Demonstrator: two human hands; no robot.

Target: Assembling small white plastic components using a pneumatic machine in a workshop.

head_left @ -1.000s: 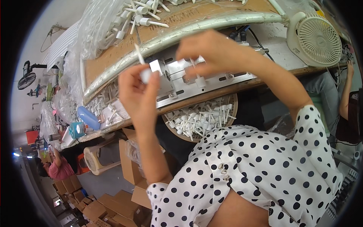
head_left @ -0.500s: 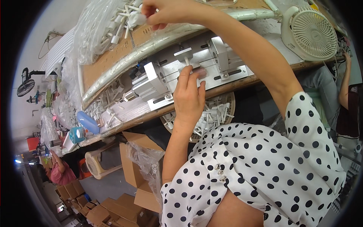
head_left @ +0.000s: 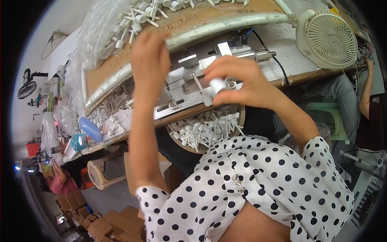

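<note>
My right hand (head_left: 244, 78) is over the metal fixture (head_left: 177, 104) at the bench edge, its thumb and fingers closed on a white cap with a stem (head_left: 217, 85). The stem-like part slants down toward the bench edge, smeared by motion. Just behind those fingers, a white piece (head_left: 206, 62) shows at the fixture's middle, partly hidden. My left hand (head_left: 150, 60) is raised over the fixture's left end, near the raised board. It is blurred, and its fingers cannot be made out. Several white stemmed caps (head_left: 139, 19) are piled on the board.
Below the bench edge, a round basket (head_left: 171, 135) contains many white stemmed caps. A white fan (head_left: 328, 38) stands at the right of the bench. Clear plastic bags (head_left: 92, 40) lie at the left. A blue object (head_left: 91, 129) rests near the left bench edge. Two other people sit nearby.
My right hand has come down from the cap pile to the fixture, now with a white stemmed cap. My left hand has left the fixture's middle and moved up and left.
</note>
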